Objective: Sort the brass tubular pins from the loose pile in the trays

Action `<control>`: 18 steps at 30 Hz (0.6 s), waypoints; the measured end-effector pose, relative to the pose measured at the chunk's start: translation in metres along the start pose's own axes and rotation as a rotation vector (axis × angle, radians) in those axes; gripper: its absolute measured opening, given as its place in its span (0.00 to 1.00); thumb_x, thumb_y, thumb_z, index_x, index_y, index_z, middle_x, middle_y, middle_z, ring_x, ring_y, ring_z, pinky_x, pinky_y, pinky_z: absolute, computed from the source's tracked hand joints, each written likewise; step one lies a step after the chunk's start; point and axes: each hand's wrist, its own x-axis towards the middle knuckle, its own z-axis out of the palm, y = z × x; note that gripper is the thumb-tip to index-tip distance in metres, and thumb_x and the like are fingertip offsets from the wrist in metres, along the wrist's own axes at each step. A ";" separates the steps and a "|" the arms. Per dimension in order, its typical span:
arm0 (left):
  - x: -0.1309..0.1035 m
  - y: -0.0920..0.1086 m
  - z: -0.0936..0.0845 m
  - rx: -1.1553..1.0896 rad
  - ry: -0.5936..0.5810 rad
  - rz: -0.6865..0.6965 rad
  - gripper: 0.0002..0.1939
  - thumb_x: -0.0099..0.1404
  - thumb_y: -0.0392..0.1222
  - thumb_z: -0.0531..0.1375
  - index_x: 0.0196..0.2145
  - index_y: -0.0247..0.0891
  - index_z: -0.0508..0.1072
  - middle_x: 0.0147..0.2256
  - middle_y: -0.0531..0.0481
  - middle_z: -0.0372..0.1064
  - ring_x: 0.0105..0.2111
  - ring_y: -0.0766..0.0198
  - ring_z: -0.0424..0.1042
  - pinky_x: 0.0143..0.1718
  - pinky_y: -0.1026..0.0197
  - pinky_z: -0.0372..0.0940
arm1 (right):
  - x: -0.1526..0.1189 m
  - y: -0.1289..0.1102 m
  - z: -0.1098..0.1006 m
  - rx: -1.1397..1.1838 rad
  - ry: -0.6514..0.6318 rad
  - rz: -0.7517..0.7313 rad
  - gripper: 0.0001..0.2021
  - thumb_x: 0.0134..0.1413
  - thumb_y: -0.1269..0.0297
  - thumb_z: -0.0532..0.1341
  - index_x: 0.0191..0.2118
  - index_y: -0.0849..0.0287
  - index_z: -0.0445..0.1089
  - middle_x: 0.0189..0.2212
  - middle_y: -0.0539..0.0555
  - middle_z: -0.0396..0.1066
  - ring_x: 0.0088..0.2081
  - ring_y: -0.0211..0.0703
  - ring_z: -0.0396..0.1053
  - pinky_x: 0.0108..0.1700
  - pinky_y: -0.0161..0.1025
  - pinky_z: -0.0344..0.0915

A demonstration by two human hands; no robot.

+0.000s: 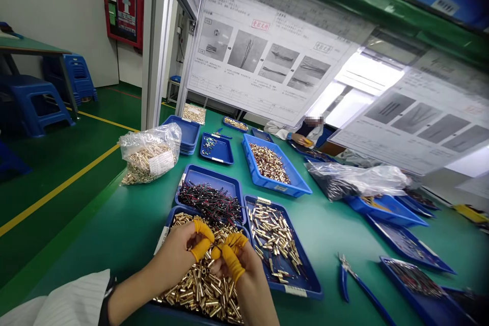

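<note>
Green floor [87, 132], yellow lines [61, 191].

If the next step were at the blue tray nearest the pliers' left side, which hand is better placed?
Probably the right hand: it is nearer that tray, whereas the left hand would have to reach past it. Both are over brass tubes.

From the tray of brass sleeves [206, 293] under our hands, we see the tray of black and red wires [210, 201] just beyond, the tray of wired brass pieces [277, 239] beside it on the right, and blue-handled pliers [353, 275] farther right.
</note>
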 end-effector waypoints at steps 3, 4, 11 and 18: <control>0.001 0.001 -0.003 -0.099 0.020 -0.029 0.06 0.56 0.36 0.55 0.33 0.37 0.70 0.30 0.51 0.68 0.32 0.61 0.68 0.33 0.61 0.63 | 0.004 0.002 -0.002 0.016 0.016 0.036 0.16 0.39 0.53 0.68 0.26 0.61 0.68 0.16 0.47 0.68 0.17 0.36 0.65 0.23 0.33 0.63; 0.001 0.001 -0.004 -0.133 0.028 -0.036 0.07 0.55 0.36 0.55 0.33 0.37 0.70 0.31 0.51 0.69 0.33 0.61 0.68 0.35 0.60 0.64 | 0.004 0.004 -0.003 0.009 0.035 0.051 0.17 0.36 0.53 0.69 0.26 0.62 0.69 0.15 0.48 0.67 0.16 0.36 0.65 0.22 0.33 0.62; 0.003 -0.001 -0.005 -0.094 0.027 -0.009 0.13 0.53 0.29 0.52 0.35 0.37 0.71 0.33 0.50 0.66 0.36 0.61 0.67 0.41 0.57 0.63 | 0.006 0.011 -0.006 -0.011 0.153 0.010 0.16 0.32 0.54 0.70 0.23 0.62 0.70 0.18 0.48 0.64 0.18 0.36 0.62 0.20 0.35 0.63; 0.000 -0.001 -0.007 0.071 -0.012 0.179 0.22 0.47 0.22 0.44 0.33 0.38 0.70 0.34 0.50 0.60 0.32 0.64 0.64 0.35 0.61 0.63 | 0.001 0.011 0.002 -0.063 0.114 -0.017 0.15 0.38 0.54 0.67 0.29 0.59 0.68 0.20 0.46 0.62 0.20 0.35 0.60 0.19 0.30 0.58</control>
